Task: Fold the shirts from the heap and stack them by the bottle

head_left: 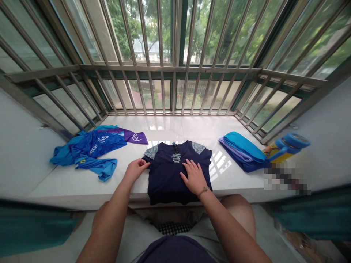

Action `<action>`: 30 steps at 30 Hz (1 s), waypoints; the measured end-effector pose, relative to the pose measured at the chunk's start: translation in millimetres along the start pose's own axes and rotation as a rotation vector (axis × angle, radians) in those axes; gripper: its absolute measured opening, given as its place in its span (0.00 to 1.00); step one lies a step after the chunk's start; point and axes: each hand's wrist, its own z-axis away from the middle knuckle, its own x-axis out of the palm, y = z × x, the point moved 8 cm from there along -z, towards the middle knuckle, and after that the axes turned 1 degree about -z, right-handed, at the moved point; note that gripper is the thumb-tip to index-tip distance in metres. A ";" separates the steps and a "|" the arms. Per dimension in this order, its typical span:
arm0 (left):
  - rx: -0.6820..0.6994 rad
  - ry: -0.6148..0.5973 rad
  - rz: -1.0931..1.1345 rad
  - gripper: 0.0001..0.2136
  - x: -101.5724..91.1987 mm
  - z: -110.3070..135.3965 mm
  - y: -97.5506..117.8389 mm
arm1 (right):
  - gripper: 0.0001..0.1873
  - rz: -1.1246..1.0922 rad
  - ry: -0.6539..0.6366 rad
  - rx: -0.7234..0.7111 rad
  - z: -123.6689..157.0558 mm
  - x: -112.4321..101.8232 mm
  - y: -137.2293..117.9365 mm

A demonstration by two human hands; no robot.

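Note:
A dark navy short-sleeved top (167, 182) lies spread on the white sill, its hem hanging a little over the front edge. Its shoulders are patterned in pale blue, and patterned bows run down below the neckline. My left hand (136, 170) pinches the end of the sleeve on the left, thumb against fingers. Flat on the right half of the chest rests my right hand (195, 177), fingers spread, a thin bracelet at the wrist.
Crumpled blue and purple clothing (95, 148) lies to the left. On the right are a folded stack of clothes (244, 151) and a blue-and-yellow bottle (286, 148), beside a pixelated patch. Metal window bars (172, 91) rise behind the white sill (175, 126).

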 end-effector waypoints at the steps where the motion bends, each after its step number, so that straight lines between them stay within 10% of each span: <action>1: -0.054 0.014 -0.004 0.16 -5.6 2.2 -9.7 | 0.31 -0.001 0.001 -0.001 -0.2 0.1 0.1; 6: -0.286 0.045 -0.303 0.10 -27.0 18.7 -52.0 | 0.31 -0.010 0.011 -0.003 -0.8 -0.1 0.0; 10: -0.097 0.273 -0.444 0.11 -39.8 21.6 -31.3 | 0.30 -0.010 0.013 -0.004 -0.8 -0.4 -0.3; 14: 0.259 0.119 -0.499 0.17 2.2 8.6 15.9 | 0.30 0.000 0.006 -0.001 -1.5 0.4 0.5; 19: 0.253 -0.103 -0.660 0.25 54.4 -24.7 31.8 | 0.31 0.007 0.005 0.006 1.6 3.7 -1.7; 25: 0.229 -0.110 -0.673 0.28 62.2 -58.7 26.7 | 0.24 -0.059 0.074 0.008 3.7 -10.5 6.7; 30: 0.286 -0.019 -0.632 0.28 60.5 -54.5 26.5 | 0.22 0.034 0.184 0.371 -27.3 -57.9 83.3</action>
